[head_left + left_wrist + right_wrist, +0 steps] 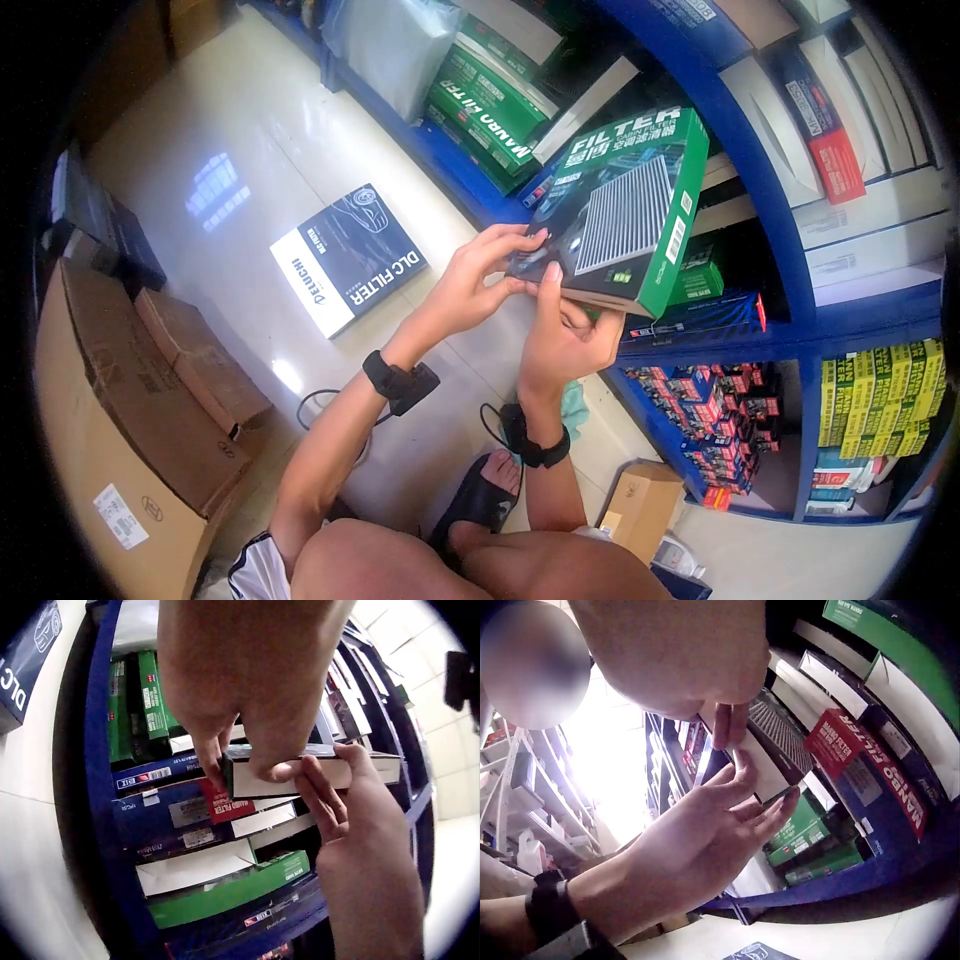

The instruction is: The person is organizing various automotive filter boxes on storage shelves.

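Observation:
Both hands hold a green-and-black cabin filter box [622, 225], tilted in front of the blue shelf. My left hand [475, 280] grips its near left corner, with fingertips on the dark printed face. From the near edge, my right hand [568, 340] pinches the box, its thumb up on the printed face and the other fingers curled beneath. In the left wrist view the white end flap [259, 784] of the box shows between the two hands. The right wrist view shows fingers of both hands meeting at that pale end.
A blue-and-white DLC filter box [350, 258] lies on the tiled floor at left. Green filter boxes [485, 110] fill the blue shelf [800, 335], with small red and yellow boxes lower down. Cardboard boxes [130, 400] stand at far left; a small carton [640, 505] sits near the knees.

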The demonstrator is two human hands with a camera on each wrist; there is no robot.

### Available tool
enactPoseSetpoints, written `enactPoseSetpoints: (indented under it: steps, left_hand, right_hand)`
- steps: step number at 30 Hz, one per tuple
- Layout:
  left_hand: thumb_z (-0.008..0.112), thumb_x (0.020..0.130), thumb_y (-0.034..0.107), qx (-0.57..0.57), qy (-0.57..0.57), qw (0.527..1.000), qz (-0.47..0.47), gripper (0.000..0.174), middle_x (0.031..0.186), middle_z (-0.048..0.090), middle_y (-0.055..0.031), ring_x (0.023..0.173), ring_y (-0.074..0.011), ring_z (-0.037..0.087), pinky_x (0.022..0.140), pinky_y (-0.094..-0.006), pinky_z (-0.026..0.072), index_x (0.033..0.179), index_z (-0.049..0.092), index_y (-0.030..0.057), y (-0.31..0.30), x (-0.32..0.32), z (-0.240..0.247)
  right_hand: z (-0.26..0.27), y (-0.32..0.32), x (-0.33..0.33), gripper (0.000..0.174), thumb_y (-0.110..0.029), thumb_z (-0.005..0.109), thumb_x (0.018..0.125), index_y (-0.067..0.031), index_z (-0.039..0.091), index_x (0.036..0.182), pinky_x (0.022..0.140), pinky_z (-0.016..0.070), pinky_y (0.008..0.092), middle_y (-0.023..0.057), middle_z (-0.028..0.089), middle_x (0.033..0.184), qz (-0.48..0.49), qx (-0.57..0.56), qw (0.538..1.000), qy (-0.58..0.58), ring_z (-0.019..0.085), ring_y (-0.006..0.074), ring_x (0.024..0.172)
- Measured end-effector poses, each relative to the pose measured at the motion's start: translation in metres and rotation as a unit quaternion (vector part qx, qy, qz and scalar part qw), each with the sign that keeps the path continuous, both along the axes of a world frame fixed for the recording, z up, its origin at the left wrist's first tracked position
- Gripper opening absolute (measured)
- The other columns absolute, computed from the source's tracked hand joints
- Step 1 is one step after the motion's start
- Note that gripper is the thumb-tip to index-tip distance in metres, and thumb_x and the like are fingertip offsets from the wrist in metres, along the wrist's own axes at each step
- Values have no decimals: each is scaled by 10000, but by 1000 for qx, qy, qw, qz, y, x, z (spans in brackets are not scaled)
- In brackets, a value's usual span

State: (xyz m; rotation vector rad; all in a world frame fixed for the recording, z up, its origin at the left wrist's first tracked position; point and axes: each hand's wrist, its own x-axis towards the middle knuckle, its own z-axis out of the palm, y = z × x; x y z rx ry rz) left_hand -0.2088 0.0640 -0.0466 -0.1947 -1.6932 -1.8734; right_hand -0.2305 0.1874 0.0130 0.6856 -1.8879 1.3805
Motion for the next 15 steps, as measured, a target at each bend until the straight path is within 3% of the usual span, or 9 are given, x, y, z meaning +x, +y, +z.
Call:
enactPoseSetpoints:
  steps: [3, 7, 9, 10, 11, 13, 14, 15]
  left_hand:
    - [662, 906, -153, 2, 3, 1000, -5, 554, 1579, 528, -171, 1473, -287, 546, 1032, -357, 634, 1430, 661, 25, 0, -1, -2]
    - [623, 897, -167, 0, -21, 1000, -17, 549, 1599, 513, -173, 1476, -294, 548, 1076, -398, 615, 1403, 661, 44, -4, 0, -6]
    - [607, 895, -170, -19, -32, 999, -12, 556, 1608, 505, -172, 1479, -295, 549, 1102, -416, 603, 1402, 659, 51, -4, -2, -10]
    - [615, 895, -161, -28, -14, 1000, -4, 540, 1595, 511, -172, 1458, -321, 567, 1085, -420, 604, 1394, 659, 41, -5, -5, -13]
    - [622, 896, -151, -37, 4, 999, 4, 524, 1582, 517, -172, 1437, -348, 584, 1069, -424, 605, 1386, 659, 31, -5, -8, -16]
    - [599, 901, -155, -23, 4, 1000, -7, 521, 1607, 502, -162, 1462, -317, 564, 1118, -430, 580, 1382, 650, 38, -9, -11, -15]
    - [576, 906, -159, -12, 4, 1000, -19, 518, 1632, 487, -152, 1488, -287, 545, 1168, -435, 555, 1378, 641, 45, -9, -10, -15]
    - [576, 906, -159, -13, 4, 1000, -20, 518, 1632, 487, -152, 1488, -287, 545, 1168, -435, 555, 1378, 641, 45, -7, -8, -14]
  right_hand:
    - [-6, 3, 3, 429, 39, 862, 905, 184, 609, 1219, 661, 685, 301, 252, 742, 1156, 20, -29, 996, -81, 802, 234, 814]
    - [-26, 10, 3, 483, 51, 867, 892, 179, 598, 1271, 746, 691, 323, 246, 754, 1158, 39, -27, 995, -83, 798, 239, 870]
    - [-34, 13, 9, 575, 58, 872, 879, 157, 564, 1354, 791, 680, 331, 233, 737, 1192, 9, 26, 996, -85, 777, 238, 980]
    - [-33, 7, 13, 665, 44, 885, 872, 125, 529, 1427, 824, 657, 333, 200, 716, 1241, 32, -23, 999, -34, 743, 224, 1074]
    - [-30, 7, 15, 665, 44, 885, 872, 125, 529, 1427, 824, 657, 333, 200, 716, 1241, 32, -22, 999, -34, 743, 224, 1074]
    - [-24, 12, 20, 751, 31, 893, 874, 100, 476, 1495, 839, 639, 339, 167, 694, 1281, 17, 92, 996, -1, 726, 209, 1103]
    - [-19, 7, 20, 647, 20, 903, 873, 123, 555, 1409, 859, 626, 341, 154, 723, 1240, 33, 26, 999, -15, 738, 200, 1049]
    - [-19, 8, 19, 647, 20, 903, 873, 123, 555, 1409, 859, 626, 341, 154, 723, 1240, 32, 26, 999, -15, 738, 200, 1049]
